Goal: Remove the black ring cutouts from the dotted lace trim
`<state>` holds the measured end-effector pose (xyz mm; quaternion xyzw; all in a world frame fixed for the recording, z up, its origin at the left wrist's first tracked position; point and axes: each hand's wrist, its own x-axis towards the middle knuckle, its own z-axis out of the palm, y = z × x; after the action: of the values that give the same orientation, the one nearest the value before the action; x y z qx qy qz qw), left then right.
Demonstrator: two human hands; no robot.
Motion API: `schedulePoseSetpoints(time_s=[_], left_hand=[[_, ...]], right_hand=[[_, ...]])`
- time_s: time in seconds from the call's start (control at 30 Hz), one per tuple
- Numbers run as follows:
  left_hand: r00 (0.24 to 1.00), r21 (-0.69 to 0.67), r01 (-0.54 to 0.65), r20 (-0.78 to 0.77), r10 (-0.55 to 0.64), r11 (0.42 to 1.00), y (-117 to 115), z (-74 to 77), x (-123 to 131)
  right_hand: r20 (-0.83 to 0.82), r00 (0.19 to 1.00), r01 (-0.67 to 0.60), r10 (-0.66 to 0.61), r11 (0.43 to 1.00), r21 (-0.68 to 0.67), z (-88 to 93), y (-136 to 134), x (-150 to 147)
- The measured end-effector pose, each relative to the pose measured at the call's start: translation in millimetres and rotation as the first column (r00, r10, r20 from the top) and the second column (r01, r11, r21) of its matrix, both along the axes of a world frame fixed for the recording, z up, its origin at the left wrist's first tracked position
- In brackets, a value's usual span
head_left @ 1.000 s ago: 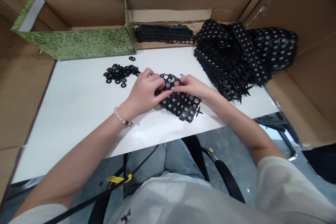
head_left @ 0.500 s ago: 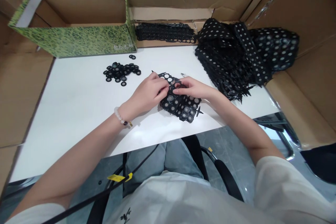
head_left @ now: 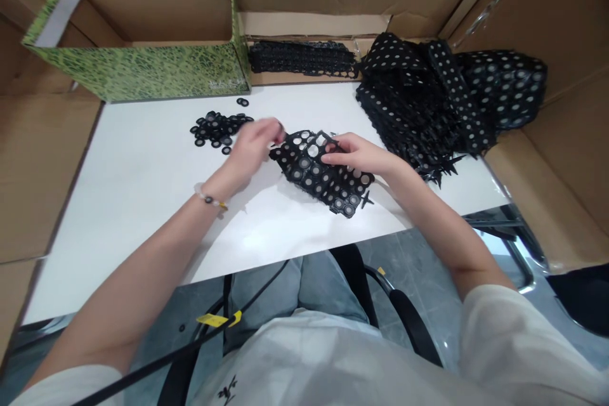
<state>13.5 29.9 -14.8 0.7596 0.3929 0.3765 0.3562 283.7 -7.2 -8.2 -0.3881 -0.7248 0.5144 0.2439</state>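
A black perforated sheet (head_left: 316,171) of round grey-centred discs lies on the white table, with several open holes near its far edge. My right hand (head_left: 354,153) pinches this sheet at its upper right, thumb on top. Just off the sheet's left corner is my left hand (head_left: 261,139), its fingers closed and slightly blurred. A small dark ring-like edge shows at its fingertips, mostly covered by them. Beyond the left hand lies a pile of loose black rings (head_left: 214,127), each with a grey centre. A star-shaped black scrap (head_left: 366,199) sits by the sheet's right edge.
A green-patterned open cardboard box (head_left: 166,73) stands at the back left. Punched black sheets (head_left: 304,58) lie along the back. A large heap of dotted black sheets (head_left: 419,95) fills the back right. Cardboard walls enclose the white table (head_left: 143,203). Two loose rings (head_left: 242,102) lie behind the pile.
My left hand has come off the sheet and moved left, toward the loose rings. My right hand keeps its hold, and more of the sheet's left side now shows.
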Motion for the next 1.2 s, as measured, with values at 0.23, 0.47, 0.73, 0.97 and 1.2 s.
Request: schedulePoseSetpoints(time_s=[0.23,0.47,0.73,0.97,1.2], left_hand=[[0.768,0.374,-0.461,-0.287,0.573,0.805,38,-27.3,-50],[0.869,0.404,-0.205,-0.344,0.356,0.891,-8,1.9,-6],[0.911,0.229,0.153,-0.409,-0.047,0.961,-58,15.7,32],[0.913,0.147,0.224,-0.379,-0.154,0.963,-51,18.2,27],[0.879,0.207,0.273,-0.45,-0.157,0.939,-55,18.4,30]], right_hand=[[0.065,0.997,-0.031,0.042,0.986,-0.162,6.1,-2,8],[0.073,0.996,0.06,-0.045,0.974,-0.22,3.8,-1,4],[-0.037,0.999,-0.018,0.017,1.0,-0.026,4.6,-6,-7],[-0.023,0.993,-0.118,0.117,0.99,-0.075,-2.1,-4,-1],[-0.056,0.998,-0.019,0.015,0.998,-0.067,0.1,-8,-12]])
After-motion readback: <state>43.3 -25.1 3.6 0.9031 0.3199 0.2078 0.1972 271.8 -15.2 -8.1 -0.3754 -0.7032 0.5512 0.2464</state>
